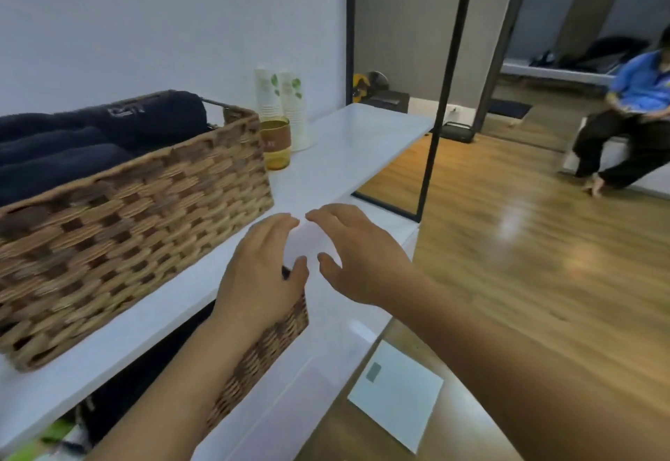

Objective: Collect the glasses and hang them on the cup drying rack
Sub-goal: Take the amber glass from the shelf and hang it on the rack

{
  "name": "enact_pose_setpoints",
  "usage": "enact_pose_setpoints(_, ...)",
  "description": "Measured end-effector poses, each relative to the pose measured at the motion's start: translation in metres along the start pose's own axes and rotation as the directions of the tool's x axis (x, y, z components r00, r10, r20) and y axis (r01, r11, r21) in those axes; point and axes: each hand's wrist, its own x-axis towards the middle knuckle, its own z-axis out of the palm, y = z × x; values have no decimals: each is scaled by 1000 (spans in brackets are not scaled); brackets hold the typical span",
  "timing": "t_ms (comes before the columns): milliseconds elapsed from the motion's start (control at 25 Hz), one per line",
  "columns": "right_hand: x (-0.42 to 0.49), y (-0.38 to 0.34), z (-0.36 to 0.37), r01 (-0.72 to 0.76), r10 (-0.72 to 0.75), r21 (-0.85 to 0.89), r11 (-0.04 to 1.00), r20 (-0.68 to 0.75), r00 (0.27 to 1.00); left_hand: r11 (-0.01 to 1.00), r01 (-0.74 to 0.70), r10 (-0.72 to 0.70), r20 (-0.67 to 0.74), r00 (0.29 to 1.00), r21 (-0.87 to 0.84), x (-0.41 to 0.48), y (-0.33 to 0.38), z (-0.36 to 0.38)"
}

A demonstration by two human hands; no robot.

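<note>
White shelf (344,156) along the wall, wicker basket (137,214) on it. One amber glass (276,143) sits just past the basket, untouched. Left hand (259,272) and right hand (357,257) hover empty, fingers spread. No drying rack in sight, so basically nothing's done yet.

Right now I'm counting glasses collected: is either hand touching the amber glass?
Apart. The head view shows the left hand and right hand open, with bare white shelf between them and the amber glass.
</note>
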Motion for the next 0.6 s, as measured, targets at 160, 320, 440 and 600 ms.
enact_pose_setpoints(160,61,72,-4,-78,81,-66,995,37,996,989,122,-127,-71,989,-78,99,-8,51)
enact_pose_setpoints(320,138,119,2,-62,68,-75,995,81,994,965,214,-236,-146,961,-150,173,-25,92)
enact_pose_setpoints(440,182,137,13,-60,61,-14,998,105,993,909,369,-407,-217,887,-195,202,-40,110)
enact_pose_setpoints(600,229,164,29,1,-16,80,997,184,983,822,527,-568,-263,780,-214,227,-57,124)
